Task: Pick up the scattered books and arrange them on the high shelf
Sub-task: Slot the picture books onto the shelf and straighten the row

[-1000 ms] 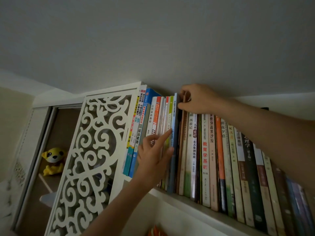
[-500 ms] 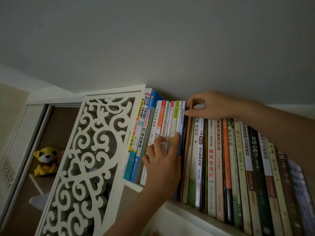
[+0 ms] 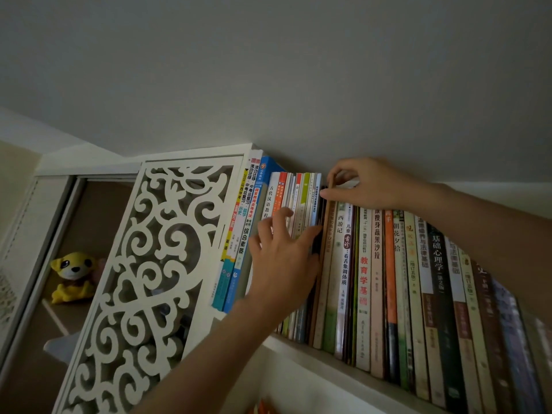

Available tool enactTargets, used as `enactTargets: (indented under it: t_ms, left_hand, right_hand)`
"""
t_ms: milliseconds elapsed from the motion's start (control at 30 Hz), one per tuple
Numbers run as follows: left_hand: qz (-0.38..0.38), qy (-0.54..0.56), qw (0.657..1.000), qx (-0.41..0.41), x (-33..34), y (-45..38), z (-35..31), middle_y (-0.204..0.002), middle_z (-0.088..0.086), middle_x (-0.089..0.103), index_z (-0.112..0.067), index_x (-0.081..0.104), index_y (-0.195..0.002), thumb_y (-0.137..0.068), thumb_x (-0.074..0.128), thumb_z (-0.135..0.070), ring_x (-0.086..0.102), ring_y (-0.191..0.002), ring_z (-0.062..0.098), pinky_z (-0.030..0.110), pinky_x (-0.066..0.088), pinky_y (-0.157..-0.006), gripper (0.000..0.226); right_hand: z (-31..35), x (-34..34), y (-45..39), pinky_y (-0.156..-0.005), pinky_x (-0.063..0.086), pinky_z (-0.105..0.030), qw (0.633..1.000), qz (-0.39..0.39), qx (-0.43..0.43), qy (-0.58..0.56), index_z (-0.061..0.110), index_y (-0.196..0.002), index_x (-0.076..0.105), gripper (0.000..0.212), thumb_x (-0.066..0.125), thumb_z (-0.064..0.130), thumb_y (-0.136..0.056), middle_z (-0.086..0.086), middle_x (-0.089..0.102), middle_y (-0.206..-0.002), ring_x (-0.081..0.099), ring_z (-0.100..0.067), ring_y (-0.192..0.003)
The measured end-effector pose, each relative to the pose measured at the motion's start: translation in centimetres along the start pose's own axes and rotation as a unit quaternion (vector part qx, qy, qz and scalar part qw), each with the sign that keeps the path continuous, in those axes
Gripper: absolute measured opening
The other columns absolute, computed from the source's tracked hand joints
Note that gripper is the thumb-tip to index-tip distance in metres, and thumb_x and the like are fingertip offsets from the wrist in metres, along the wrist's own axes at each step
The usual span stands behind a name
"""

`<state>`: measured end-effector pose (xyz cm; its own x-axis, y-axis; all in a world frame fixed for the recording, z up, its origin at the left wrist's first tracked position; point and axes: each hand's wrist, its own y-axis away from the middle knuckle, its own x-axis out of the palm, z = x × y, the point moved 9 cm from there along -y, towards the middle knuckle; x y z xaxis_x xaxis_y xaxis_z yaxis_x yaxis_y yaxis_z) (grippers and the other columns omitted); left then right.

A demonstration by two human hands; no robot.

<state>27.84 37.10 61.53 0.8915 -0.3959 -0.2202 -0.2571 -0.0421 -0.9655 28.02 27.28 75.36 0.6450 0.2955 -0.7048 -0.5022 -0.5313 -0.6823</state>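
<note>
A thin brown book stands tall in the row on the high white shelf. The right hand pinches its top. The left hand presses flat, fingers straight, on the thin books just left of it.

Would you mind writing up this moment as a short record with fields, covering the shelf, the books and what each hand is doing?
shelf: high white shelf, close under the ceiling
books: one row of books standing upright, spines out
left hand: left hand pressed against the spines of the thin books at the left of the row
right hand: right hand pinching the top of a brown book
beside the shelf: white carved panel; yellow plush toy in the compartment behind it
</note>
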Motion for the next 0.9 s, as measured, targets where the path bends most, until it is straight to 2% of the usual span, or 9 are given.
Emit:
enactTargets:
  t_ms: [67,200,400,467,567,667,767,833,900]
  left_hand:
    - [-0.023,-0.01,1.0,0.018,-1.1,-2.0,-0.1,-0.148,0.01,0.025,-0.036,0.041,-0.139,-0.092,0.054,-0.039,0.02,-0.136,0.034,0.054,0.027,-0.108,0.048]
    - [-0.013,-0.081,0.995,0.056,-1.4,-6.2,-0.4,-0.15,0.011,0.023,-0.039,0.03,-0.145,-0.094,0.046,-0.047,0.021,-0.137,0.036,0.052,0.027,-0.107,0.054]
    - [-0.014,-0.207,0.972,0.112,-1.0,-8.0,-1.6,-0.149,0.013,0.027,-0.029,0.033,-0.143,-0.096,0.033,-0.051,0.024,-0.136,0.034,0.049,0.028,-0.106,0.052]
    - [-0.008,-0.215,0.969,0.118,-1.0,-8.1,-1.8,-0.149,0.013,0.027,-0.026,0.033,-0.142,-0.096,0.032,-0.049,0.024,-0.136,0.034,0.049,0.027,-0.107,0.052]
    - [0.03,-0.145,0.983,0.106,-0.9,-8.4,-1.6,-0.147,0.011,0.028,-0.025,0.037,-0.14,-0.093,0.04,-0.045,0.021,-0.136,0.033,0.05,0.025,-0.108,0.051]
    - [0.056,-0.112,0.986,0.107,-0.9,-8.8,-2.0,-0.146,0.01,0.028,-0.021,0.041,-0.138,-0.091,0.046,-0.038,0.021,-0.136,0.033,0.05,0.025,-0.108,0.05]
    - [0.067,-0.065,0.992,0.09,-1.5,-8.7,-2.2,-0.147,0.007,0.028,-0.02,0.044,-0.136,-0.088,0.053,-0.033,0.019,-0.136,0.031,0.049,0.023,-0.109,0.05]
    - [0.042,-0.009,0.997,0.063,-2.7,-8.2,-1.4,-0.143,0.005,0.034,-0.018,0.044,-0.134,-0.086,0.058,-0.031,0.023,-0.133,0.028,0.041,0.023,-0.108,0.051]
    - [0.027,0.077,0.996,0.041,-3.4,-6.9,-0.7,-0.133,0.003,0.043,-0.019,0.039,-0.133,-0.084,0.064,-0.031,0.035,-0.126,0.023,0.032,0.03,-0.103,0.055]
  right_hand:
    - [-0.1,0.0,0.0,-0.074,0.045,-0.021,1.0,-0.005,-0.002,-0.004,0.028,-0.102,0.062,0.027,0.067,0.046,-0.083,0.003,0.064,-0.121,0.062,-0.014,-0.106]
    - [-0.5,0.0,-0.2,-0.083,0.053,-0.03,1.0,-0.014,0.01,-0.023,0.027,-0.103,0.065,0.028,0.07,0.042,-0.08,0.003,0.068,-0.114,0.065,-0.013,-0.098]
    - [-0.8,-0.1,-0.4,-0.09,0.052,-0.03,0.999,-0.027,0.019,-0.027,0.026,-0.101,0.069,0.032,0.072,0.046,-0.076,0.005,0.071,-0.103,0.065,-0.011,-0.096]
    - [-0.7,0.0,-0.3,-0.087,0.052,-0.028,0.999,-0.027,0.017,-0.029,0.027,-0.098,0.07,0.028,0.072,0.044,-0.077,0.005,0.071,-0.101,0.065,-0.011,-0.095]
    - [-0.6,0.0,-0.2,-0.076,0.046,-0.019,0.999,-0.028,0.018,-0.027,0.025,-0.101,0.069,0.029,0.071,0.042,-0.079,0.004,0.07,-0.103,0.064,-0.01,-0.095]
    - [-0.7,0.0,-0.1,-0.077,0.048,-0.023,0.999,-0.027,0.028,-0.029,0.025,-0.103,0.069,0.03,0.07,0.043,-0.079,0.004,0.07,-0.104,0.064,-0.012,-0.095]
    - [-1.0,0.0,0.1,-0.085,0.053,-0.033,0.998,-0.026,0.042,-0.035,0.022,-0.099,0.069,0.024,0.065,0.038,-0.082,0.002,0.07,-0.102,0.064,-0.015,-0.094]
    - [-1.1,0.0,0.1,-0.084,0.053,-0.034,0.998,-0.028,0.044,-0.038,0.019,-0.103,0.069,0.026,0.061,0.036,-0.086,-0.001,0.069,-0.105,0.063,-0.017,-0.096]
    - [-0.9,0.2,-0.2,-0.077,0.048,-0.027,0.998,-0.028,0.038,-0.039,0.019,-0.11,0.066,0.03,0.058,0.039,-0.09,-0.001,0.067,-0.111,0.062,-0.017,-0.097]
